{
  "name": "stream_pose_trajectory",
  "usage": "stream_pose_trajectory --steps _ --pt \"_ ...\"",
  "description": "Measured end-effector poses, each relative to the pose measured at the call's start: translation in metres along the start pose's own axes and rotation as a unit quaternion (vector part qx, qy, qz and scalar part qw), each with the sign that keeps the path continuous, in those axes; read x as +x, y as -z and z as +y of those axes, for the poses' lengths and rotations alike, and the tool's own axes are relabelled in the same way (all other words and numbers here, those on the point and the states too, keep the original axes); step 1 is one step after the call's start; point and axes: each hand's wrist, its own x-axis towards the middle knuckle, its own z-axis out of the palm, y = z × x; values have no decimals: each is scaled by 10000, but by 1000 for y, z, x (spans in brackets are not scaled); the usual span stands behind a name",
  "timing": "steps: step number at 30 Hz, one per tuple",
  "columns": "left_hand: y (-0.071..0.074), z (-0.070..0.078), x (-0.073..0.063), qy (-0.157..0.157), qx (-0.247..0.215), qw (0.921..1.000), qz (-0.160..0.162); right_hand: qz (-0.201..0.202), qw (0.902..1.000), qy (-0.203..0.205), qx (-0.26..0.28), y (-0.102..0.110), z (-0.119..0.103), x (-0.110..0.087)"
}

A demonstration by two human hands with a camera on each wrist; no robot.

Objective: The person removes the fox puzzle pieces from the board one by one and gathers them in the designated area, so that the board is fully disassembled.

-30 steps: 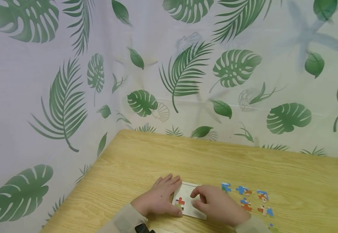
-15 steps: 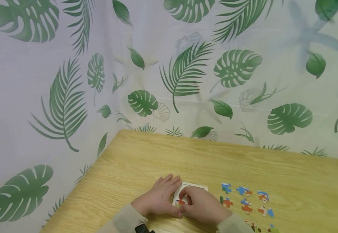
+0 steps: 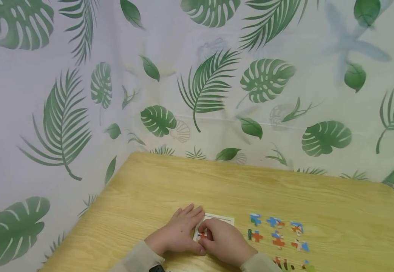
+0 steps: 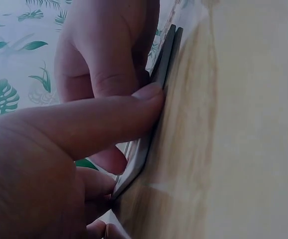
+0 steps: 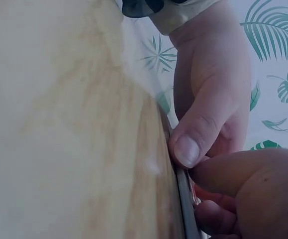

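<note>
A shallow, light puzzle tray [image 3: 224, 217] lies on the table, partly covered by both hands. My left hand [image 3: 181, 232] rests along its left side with fingers stretched out, the thumb at the near edge. In the left wrist view that thumb [image 4: 99, 124] presses on the tray's thin edge [image 4: 136, 162]. My right hand [image 3: 225, 241] reaches over the tray, its curled index finger and thumb round a red puzzle piece [image 3: 201, 235] in the near left corner. The right wrist view has the right fingertips close beside the left thumb [image 5: 188, 144]; the piece is mostly hidden there.
Several loose puzzle pieces lie in rows to the right of the tray, among them a blue one [image 3: 255, 219] and a red one [image 3: 278, 240]. The wooden table [image 3: 163, 181] meets a leaf-printed curtain [image 3: 210, 139]. A dark watch [image 3: 156, 268] shows at the left wrist.
My right hand has moved left across the tray onto the red puzzle piece, uncovering loose pieces at the right. My left hand stays on the tray. The head view has shifted slightly.
</note>
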Motion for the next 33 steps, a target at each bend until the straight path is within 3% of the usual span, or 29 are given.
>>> stream_pose_trajectory --steps 11,25,33 --pt "5 2 0 -66 114 9999 9 100 9975 -245 -657 5 -5 -1" --pt "3 0 -2 48 39 10000 -33 -47 9981 -411 -459 5 -7 0" --pt "2 -1 -1 81 54 9999 -29 -49 9981 -592 177 2 -3 2"
